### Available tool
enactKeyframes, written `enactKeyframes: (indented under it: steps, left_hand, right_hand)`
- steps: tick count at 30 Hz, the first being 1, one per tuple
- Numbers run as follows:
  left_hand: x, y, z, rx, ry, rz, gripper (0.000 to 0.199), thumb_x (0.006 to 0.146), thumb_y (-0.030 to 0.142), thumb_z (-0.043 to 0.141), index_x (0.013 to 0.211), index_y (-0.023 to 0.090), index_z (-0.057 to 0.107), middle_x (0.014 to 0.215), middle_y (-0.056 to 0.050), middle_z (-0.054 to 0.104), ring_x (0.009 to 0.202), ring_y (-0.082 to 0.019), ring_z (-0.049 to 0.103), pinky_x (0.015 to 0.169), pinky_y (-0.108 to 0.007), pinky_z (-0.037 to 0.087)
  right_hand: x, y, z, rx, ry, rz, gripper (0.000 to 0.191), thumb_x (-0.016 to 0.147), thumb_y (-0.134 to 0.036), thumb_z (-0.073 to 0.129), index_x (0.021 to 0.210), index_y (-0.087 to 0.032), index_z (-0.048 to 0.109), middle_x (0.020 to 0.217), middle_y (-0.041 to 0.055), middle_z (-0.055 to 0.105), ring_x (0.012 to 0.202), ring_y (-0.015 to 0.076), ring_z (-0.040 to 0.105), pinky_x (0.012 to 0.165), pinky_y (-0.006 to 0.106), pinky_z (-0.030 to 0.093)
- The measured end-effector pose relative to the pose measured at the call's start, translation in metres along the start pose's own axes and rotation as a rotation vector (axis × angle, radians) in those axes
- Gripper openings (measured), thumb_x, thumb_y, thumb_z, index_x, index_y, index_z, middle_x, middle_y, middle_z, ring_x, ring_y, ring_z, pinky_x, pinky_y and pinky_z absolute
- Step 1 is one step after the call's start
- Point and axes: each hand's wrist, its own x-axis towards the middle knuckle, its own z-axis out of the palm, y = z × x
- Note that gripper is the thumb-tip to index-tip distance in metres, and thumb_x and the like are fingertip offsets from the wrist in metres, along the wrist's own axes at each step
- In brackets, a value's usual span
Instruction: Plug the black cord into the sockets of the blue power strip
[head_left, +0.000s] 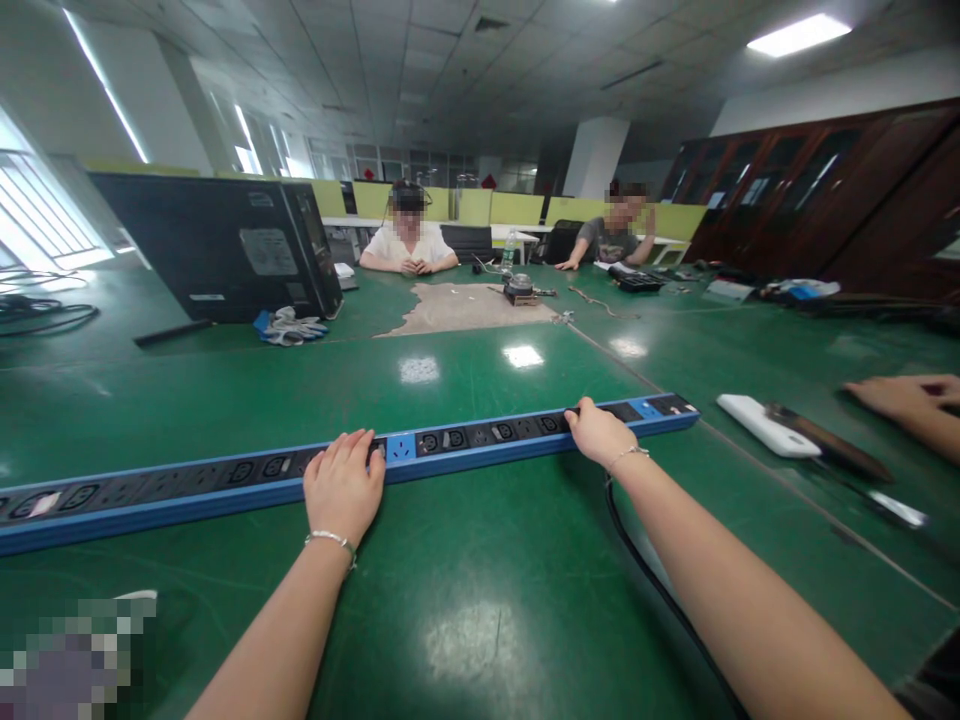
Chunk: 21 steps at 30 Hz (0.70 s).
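Note:
A long blue-edged power strip (480, 440) with many black sockets and a few blue ones lies across the green table, running off the left side of the view. My left hand (346, 478) is wrapped over it just left of a blue socket, steadying its near edge. My right hand (600, 432) is closed over the strip's right part, with a small black end showing at the fingertips. From beneath that wrist a black power cord (637, 560) curves down to the bottom edge. What sits under the right palm is hidden.
A black computer case (217, 245) stands at back left, with gloves (289, 326) by it. To the right lie a white power strip-like block (769, 425) and a dark-handled tool (832, 442), near another person's hand (907, 395). Two people sit across the table.

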Motion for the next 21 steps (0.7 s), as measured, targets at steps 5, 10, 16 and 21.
enactKeyframes:
  steps: [5,10,16,21]
  left_hand:
    - [-0.001,0.0,0.0,0.008,-0.017,-0.001,0.043,0.091,0.035,0.031,0.121,0.02,0.058,0.128,-0.007,0.06,0.123,-0.023,0.049,0.103,-0.042,0.03]
    - [-0.004,0.002,0.0,0.053,-0.087,0.156,0.054,0.089,0.051,0.034,0.132,0.022,0.048,0.138,-0.008,0.05,0.133,-0.028,0.036,0.109,-0.054,0.015]
    - [-0.004,0.004,0.0,0.055,-0.126,0.16,0.055,0.087,0.054,0.037,0.131,0.023,0.049,0.139,-0.008,0.05,0.131,-0.028,0.039,0.108,-0.049,0.021]
    - [-0.002,0.005,-0.001,0.059,-0.126,0.144,0.055,0.087,0.054,0.039,0.13,0.021,0.05,0.138,-0.008,0.051,0.131,-0.027,0.04,0.106,-0.047,0.024]
  right_hand:
    - [-0.003,0.0,0.009,0.032,0.023,0.034,0.037,0.094,-0.039,0.022,0.112,-0.016,0.044,0.099,0.0174,0.066,0.094,0.0291,0.065,0.078,0.039,0.046]
    - [-0.007,-0.002,0.007,0.077,0.014,0.008,0.037,0.094,-0.04,0.026,0.114,-0.016,0.047,0.102,0.018,0.066,0.096,0.028,0.064,0.081,0.038,0.045]
    - [0.013,0.039,-0.032,0.236,0.241,0.089,0.042,0.092,-0.043,0.032,0.112,-0.015,0.056,0.109,0.0155,0.066,0.1,0.024,0.061,0.08,0.029,0.044]
    - [0.033,0.103,-0.046,0.187,0.213,0.149,0.039,0.091,-0.037,0.037,0.108,-0.012,0.061,0.11,0.0151,0.066,0.1,0.0232,0.061,0.078,0.027,0.043]
